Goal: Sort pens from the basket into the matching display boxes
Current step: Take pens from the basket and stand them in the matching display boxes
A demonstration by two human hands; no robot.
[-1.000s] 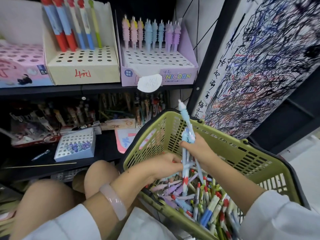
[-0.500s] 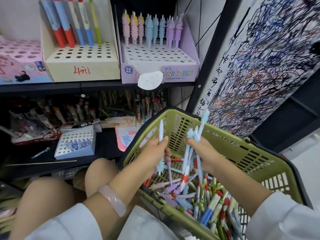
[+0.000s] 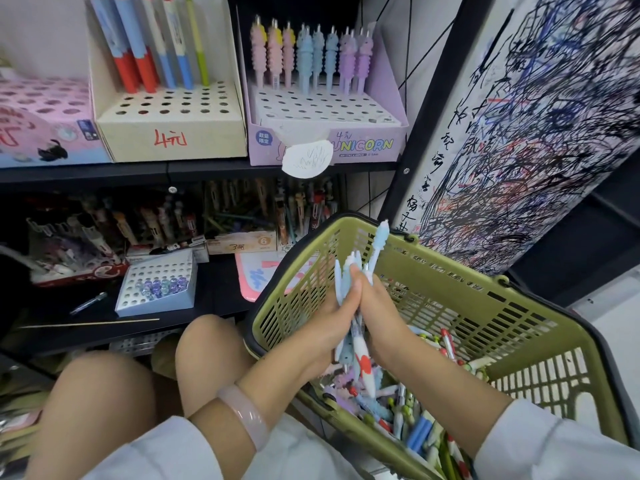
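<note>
- The left hand (image 3: 332,320) and the right hand (image 3: 382,320) are pressing together palm to palm over the green basket (image 3: 450,271), clamping a small bunch of pens (image 3: 360,351) between them; the fingers of both hands are lying straight and close together, not spread.
- The bunch is standing roughly upright: pale blue ridged tops are poking out above the fingertips, and a white barrel with a red patch is hanging out below the palms.
- The basket is holding a deep jumble of loose pens (image 3: 422,431) in blue, green, red and lilac, so most of the sorting is, by my judgement, waiting to be done.
- On the upper shelf, the lilac UNICORN display box (image 3: 363,147) is showing only its back row filled, with pink, blue and purple unicorn pens (image 3: 308,53); the holes in front are sitting empty.
- The cream display box (image 3: 173,133) beside it is carrying a few tall red, blue and green pens at the back, and the rest of its holes are also open.
- The pink box (image 3: 41,133) at the far left is showing holes with no pens visible.
- The blue ridged pens in hand are looking like a match for the UNICORN box, well above the hands.
</note>
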